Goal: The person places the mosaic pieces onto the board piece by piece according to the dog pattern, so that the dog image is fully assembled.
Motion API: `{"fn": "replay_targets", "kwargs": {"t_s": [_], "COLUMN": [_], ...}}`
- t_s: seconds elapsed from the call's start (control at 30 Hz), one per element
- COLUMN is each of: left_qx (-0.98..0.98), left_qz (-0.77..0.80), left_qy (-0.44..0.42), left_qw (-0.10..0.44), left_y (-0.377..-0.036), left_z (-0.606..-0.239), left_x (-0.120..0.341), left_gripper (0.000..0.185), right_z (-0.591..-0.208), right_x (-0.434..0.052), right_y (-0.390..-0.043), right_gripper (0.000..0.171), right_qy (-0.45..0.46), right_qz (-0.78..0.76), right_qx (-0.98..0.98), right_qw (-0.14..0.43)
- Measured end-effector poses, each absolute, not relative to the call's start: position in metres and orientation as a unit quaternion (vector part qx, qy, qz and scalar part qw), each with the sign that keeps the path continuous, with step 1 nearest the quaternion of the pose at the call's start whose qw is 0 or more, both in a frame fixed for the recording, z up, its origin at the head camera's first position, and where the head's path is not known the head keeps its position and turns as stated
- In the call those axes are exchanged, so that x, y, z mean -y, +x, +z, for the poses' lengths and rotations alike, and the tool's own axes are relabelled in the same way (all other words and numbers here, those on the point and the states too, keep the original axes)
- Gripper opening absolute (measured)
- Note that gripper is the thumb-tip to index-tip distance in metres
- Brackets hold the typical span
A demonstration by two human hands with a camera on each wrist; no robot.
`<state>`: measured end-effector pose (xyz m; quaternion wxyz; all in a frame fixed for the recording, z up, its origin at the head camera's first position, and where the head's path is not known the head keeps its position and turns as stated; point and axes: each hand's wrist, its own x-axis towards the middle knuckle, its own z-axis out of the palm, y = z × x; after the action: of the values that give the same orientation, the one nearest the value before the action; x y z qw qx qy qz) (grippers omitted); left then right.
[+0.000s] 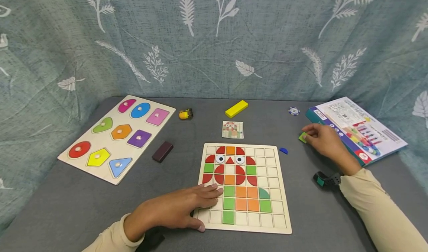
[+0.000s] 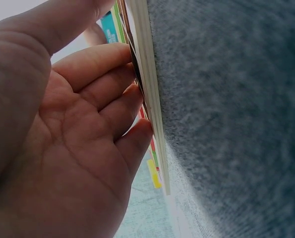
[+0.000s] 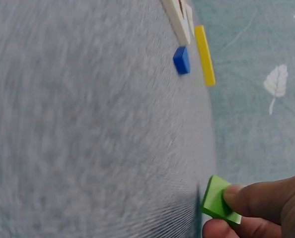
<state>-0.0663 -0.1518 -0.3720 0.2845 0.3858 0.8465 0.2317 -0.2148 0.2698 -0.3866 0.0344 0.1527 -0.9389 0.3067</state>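
Observation:
A wooden grid board (image 1: pixel 272 177) lies in front of me, partly filled with red, orange and green tiles forming a figure with two eyes. My left hand (image 1: pixel 180 209) rests flat on its lower left corner, fingers straight along the board's edge (image 2: pixel 150 84). My right hand (image 1: pixel 322 140) is out to the right beside the box and pinches a small green square tile (image 1: pixel 302 137) (image 3: pixel 218 201) between fingertips (image 3: pixel 247 196) and thumb. A small blue piece (image 1: pixel 283 151) (image 3: pixel 182 59) lies on the grey cloth between board and hand.
A pattern card (image 1: pixel 232 129) lies just beyond the board. A yellow block (image 1: pixel 236 108), a small yellow toy (image 1: pixel 185 113), a dark brown block (image 1: pixel 162 151) and a poker chip (image 1: pixel 294 111) are scattered about. A shape-peg puzzle (image 1: pixel 117 136) sits left; the game box (image 1: pixel 357 129) sits right.

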Motion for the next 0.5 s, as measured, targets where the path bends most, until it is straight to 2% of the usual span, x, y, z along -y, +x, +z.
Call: {"fn": "replay_targets", "kwargs": {"t_s": [0.5], "left_qx": [-0.846], "left_qz": [0.225], "left_qy": [0.394], "left_qw": [0.279], "left_y": [-0.067], "left_z": [-0.371], "left_x": [0.152], "left_gripper": [0.069], "right_z": [-0.370], "right_x": [-0.241], "right_y": [-0.190], "right_gripper": [0.016], "right_qy": [0.199], "right_qz": [0.337], "right_qx": [0.919], "right_qw": [-0.032]}}
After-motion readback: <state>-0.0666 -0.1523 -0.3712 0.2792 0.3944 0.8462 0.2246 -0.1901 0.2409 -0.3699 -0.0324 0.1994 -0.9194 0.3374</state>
